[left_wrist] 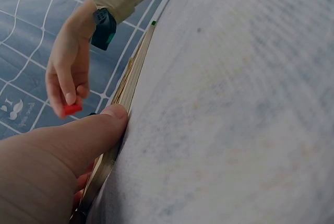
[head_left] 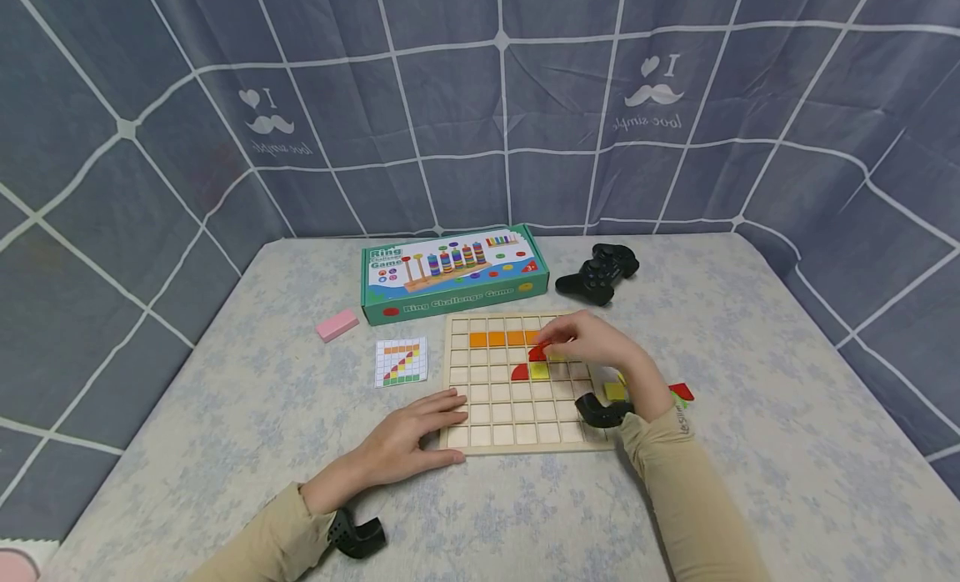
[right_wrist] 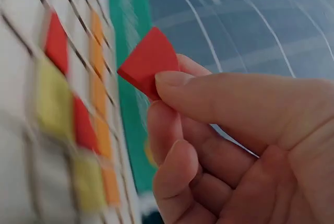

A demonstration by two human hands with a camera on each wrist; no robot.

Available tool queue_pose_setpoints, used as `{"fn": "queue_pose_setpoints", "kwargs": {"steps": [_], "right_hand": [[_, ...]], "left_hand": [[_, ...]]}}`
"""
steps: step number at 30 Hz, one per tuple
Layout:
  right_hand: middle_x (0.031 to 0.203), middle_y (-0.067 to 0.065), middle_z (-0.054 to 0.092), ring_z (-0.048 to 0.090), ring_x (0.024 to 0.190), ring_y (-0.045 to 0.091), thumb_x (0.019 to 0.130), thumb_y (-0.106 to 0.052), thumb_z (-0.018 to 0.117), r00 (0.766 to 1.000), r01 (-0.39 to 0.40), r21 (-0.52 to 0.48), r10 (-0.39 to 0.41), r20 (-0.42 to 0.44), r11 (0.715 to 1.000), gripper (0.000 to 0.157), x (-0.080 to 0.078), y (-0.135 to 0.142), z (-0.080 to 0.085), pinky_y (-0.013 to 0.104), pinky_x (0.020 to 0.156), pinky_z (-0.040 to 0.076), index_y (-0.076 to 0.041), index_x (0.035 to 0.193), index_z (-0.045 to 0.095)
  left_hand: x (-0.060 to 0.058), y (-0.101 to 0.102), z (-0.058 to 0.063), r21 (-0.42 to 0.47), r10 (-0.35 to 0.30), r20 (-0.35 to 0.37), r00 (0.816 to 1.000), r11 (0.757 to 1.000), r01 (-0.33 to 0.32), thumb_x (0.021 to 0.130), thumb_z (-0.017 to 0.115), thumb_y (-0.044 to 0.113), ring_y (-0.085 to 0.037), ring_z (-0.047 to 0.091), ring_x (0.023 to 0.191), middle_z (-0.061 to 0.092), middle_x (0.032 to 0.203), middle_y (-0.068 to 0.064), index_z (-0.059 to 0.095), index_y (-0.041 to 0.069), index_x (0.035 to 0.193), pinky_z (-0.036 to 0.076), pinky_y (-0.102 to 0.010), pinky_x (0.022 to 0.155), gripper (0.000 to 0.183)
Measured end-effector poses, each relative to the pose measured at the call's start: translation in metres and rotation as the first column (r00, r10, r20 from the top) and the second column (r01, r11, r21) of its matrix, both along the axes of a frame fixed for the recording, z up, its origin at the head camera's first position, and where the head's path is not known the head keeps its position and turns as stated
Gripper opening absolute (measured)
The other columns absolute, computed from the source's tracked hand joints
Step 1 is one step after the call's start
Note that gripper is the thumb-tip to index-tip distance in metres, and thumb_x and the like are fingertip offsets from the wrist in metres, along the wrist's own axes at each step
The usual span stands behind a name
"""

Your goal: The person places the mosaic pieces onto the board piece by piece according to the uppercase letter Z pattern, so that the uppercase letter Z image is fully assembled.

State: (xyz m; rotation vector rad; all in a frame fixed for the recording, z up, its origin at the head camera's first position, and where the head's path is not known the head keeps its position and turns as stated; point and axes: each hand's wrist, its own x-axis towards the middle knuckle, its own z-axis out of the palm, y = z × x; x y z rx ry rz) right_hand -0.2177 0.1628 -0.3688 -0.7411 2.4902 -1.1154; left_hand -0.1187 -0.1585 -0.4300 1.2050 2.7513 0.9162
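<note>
My right hand is above the upper right part of a wooden grid board. Between thumb and forefinger it pinches a red quarter-circle tile, raised off the board. My left hand rests at the board's left edge with fingers extended, the thumb against the frame. A row of orange tiles lies in the grid. Below it sit a yellow square tile and a red quarter-circle tile; another red tile and yellow tile show in the right wrist view.
A pattern card lies left of the board, near a pink block. Behind stand a green Ring Challenge Game box and a black game controller. Loose yellow and red tiles lie right, partly behind my right forearm.
</note>
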Motion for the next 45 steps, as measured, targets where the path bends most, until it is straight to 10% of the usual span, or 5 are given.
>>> {"fn": "queue_pose_setpoints", "kwargs": {"steps": [8, 21, 45], "right_hand": [[0.083, -0.004, 0.067, 0.057, 0.072, 0.006, 0.089, -0.008, 0.062, 0.988, -0.155, 0.096, 0.157, -0.01, 0.983, 0.013, 0.01, -0.05, -0.012, 0.024, 0.069, 0.048, -0.008, 0.096, 0.073], [0.078, -0.007, 0.062, 0.055, 0.068, 0.007, 0.083, -0.007, 0.069, 0.992, -0.129, 0.101, 0.128, 0.02, 0.986, 0.008, 0.016, -0.063, -0.018, 0.024, 0.063, 0.048, -0.012, 0.086, 0.074], [0.115, 0.028, 0.054, 0.06, 0.095, 0.019, 0.086, -0.012, 0.068, 0.978, 0.071, -0.24, -0.02, 0.205, 0.968, 0.038, 0.007, 0.081, 0.001, 0.036, 0.083, 0.051, 0.007, 0.116, 0.057]], "left_hand": [[0.002, 0.001, 0.001, -0.002, 0.005, 0.004, 1.0, 1.0, -0.005, 0.085, 0.066, 0.045, -0.021, 0.036, 0.133, 0.046, 0.141, -0.003, 0.059, 0.009, 0.129, 0.037, -0.042, 0.104, 0.058], [0.0, 0.0, 0.001, 0.0, 0.001, -0.011, 1.0, 1.0, -0.001, 0.085, 0.067, 0.045, -0.021, 0.037, 0.133, 0.047, 0.141, -0.003, 0.059, 0.009, 0.129, 0.037, -0.041, 0.104, 0.058], [0.0, -0.001, -0.001, 0.009, -0.009, -0.017, 1.0, 1.0, 0.009, 0.085, 0.067, 0.044, -0.022, 0.037, 0.133, 0.046, 0.141, -0.004, 0.059, 0.008, 0.129, 0.036, -0.04, 0.105, 0.058]]}}
